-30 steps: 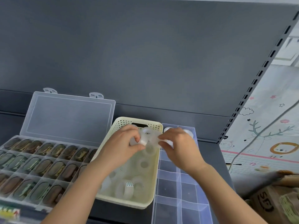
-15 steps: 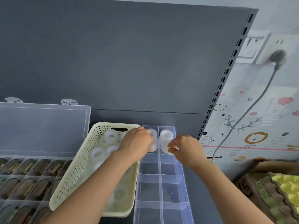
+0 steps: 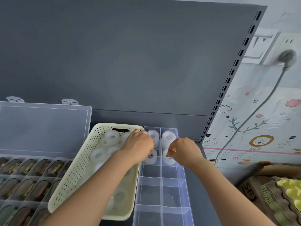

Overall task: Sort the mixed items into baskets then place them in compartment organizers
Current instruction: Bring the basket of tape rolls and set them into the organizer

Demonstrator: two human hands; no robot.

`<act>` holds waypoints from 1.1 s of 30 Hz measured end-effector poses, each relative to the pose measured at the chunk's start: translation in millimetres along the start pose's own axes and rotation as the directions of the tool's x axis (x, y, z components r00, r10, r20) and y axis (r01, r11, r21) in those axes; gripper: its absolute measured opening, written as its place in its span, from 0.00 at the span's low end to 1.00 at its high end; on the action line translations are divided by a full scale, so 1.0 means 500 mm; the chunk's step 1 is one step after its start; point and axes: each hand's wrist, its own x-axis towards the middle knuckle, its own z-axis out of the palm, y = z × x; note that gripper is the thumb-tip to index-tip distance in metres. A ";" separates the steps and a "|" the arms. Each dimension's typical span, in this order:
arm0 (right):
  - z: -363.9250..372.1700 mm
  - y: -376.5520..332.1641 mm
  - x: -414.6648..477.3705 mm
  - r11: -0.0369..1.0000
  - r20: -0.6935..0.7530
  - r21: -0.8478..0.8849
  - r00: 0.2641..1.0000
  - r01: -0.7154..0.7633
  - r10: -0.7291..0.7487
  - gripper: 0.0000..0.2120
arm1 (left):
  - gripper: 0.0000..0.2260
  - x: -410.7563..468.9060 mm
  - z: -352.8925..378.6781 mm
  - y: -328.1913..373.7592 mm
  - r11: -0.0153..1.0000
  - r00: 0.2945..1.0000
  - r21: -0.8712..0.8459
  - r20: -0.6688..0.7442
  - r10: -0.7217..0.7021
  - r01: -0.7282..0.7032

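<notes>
Setting one roll per cell looks like the step in hand. The left hand (image 3: pixel 138 147) has its fingers curled down around a translucent tape roll (image 3: pixel 151 159), and the right hand (image 3: pixel 184 149) pinches a second tape roll (image 3: pixel 168 159) between thumb and fingertip. The hands are apart, each clamped on its own roll. Both rolls sit in the second row of the clear organizer (image 3: pixel 184 185), left cell and right cell, and stand on their flat sides. I judge this is so they drop between the dividers without wedging.

Just behind them the back pair of rolls (image 3: pixel 168 137) fills the first row in the same upright way. The fill seems to run from the far end toward the person, and the nearer cells hold nothing.

The cream basket (image 3: pixel 73 181) touches the organizer's left wall and tilts slightly. More loose rolls (image 3: pixel 112 137) lie in it within short reach of the left hand. That probably explains why it is parked so close.

Farther left, a lidded case (image 3: pixel 45 128) stands open, and its rows hold dark oval items that are too blurred to name.

At the right edge, a cardboard box (image 3: pixel 249 193) shows large letters that read "SF". A small dark tag (image 3: pixel 207 135) at the foot of the slotted shelf upright may say "YES", though it is too small to be sure. No print is legible on the rolls themselves.
</notes>
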 end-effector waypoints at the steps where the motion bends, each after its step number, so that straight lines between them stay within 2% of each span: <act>1: 0.001 -0.001 -0.003 1.000 -0.007 0.010 1.000 0.005 -0.005 0.09 | 0.08 -0.005 0.000 -0.001 0.999 1.000 -0.044 -0.004 -0.016 0.016; 5: -0.004 -0.025 -0.023 0.995 -0.090 0.055 0.993 0.079 -0.074 0.08 | 0.10 -0.041 -0.018 -0.017 0.958 0.993 -0.282 -0.084 -0.087 0.060; 9: -0.008 -0.085 -0.055 0.955 -0.164 0.127 0.955 0.270 -0.248 0.08 | 0.08 -0.107 -0.028 -0.065 0.918 0.960 -0.342 -0.114 -0.255 0.203; 12: 0.000 -0.139 -0.078 0.894 -0.138 0.155 0.905 0.420 -0.401 0.09 | 0.05 -0.169 -0.022 -0.100 0.884 0.939 -0.329 0.028 -0.343 0.333; 14: 0.012 -0.168 -0.084 0.869 -0.125 0.091 0.871 0.487 -0.475 0.11 | 0.06 -0.205 -0.008 -0.111 0.876 0.922 -0.287 0.136 -0.363 0.387; 16: 0.027 -0.194 -0.083 0.843 -0.089 -0.043 0.839 0.536 -0.537 0.12 | 0.07 -0.232 0.012 -0.111 0.879 0.901 -0.226 0.218 -0.374 0.420; 19: 0.050 -0.227 -0.073 0.797 0.019 -0.288 0.835 0.531 -0.550 0.13 | 0.07 -0.253 0.040 -0.106 0.892 0.889 -0.136 0.233 -0.394 0.431; 22: 0.063 -0.249 -0.065 0.767 0.075 -0.405 0.854 0.498 -0.515 0.09 | 0.17 -0.259 0.063 -0.106 0.896 0.896 -0.111 0.177 -0.408 0.430; 24: 0.067 -0.261 -0.060 0.759 0.086 -0.428 0.857 0.492 -0.507 0.03 | 0.17 -0.262 0.074 -0.105 0.886 0.895 -0.143 0.143 -0.423 0.442; 27: 0.070 -0.268 -0.055 0.761 0.107 -0.421 0.860 0.494 -0.499 0.09 | 0.11 -0.261 0.087 -0.105 0.884 0.900 -0.170 0.072 -0.430 0.436; 31: 0.074 -0.271 -0.051 0.761 0.100 -0.402 0.850 0.509 -0.517 0.02 | 0.09 -0.258 0.091 -0.102 0.880 0.900 -0.201 0.018 -0.436 0.431; 33: 0.075 -0.265 -0.049 0.782 0.064 -0.375 0.856 0.498 -0.514 0.05 | 0.09 -0.254 0.083 -0.101 0.856 0.889 -0.277 -0.018 -0.458 0.436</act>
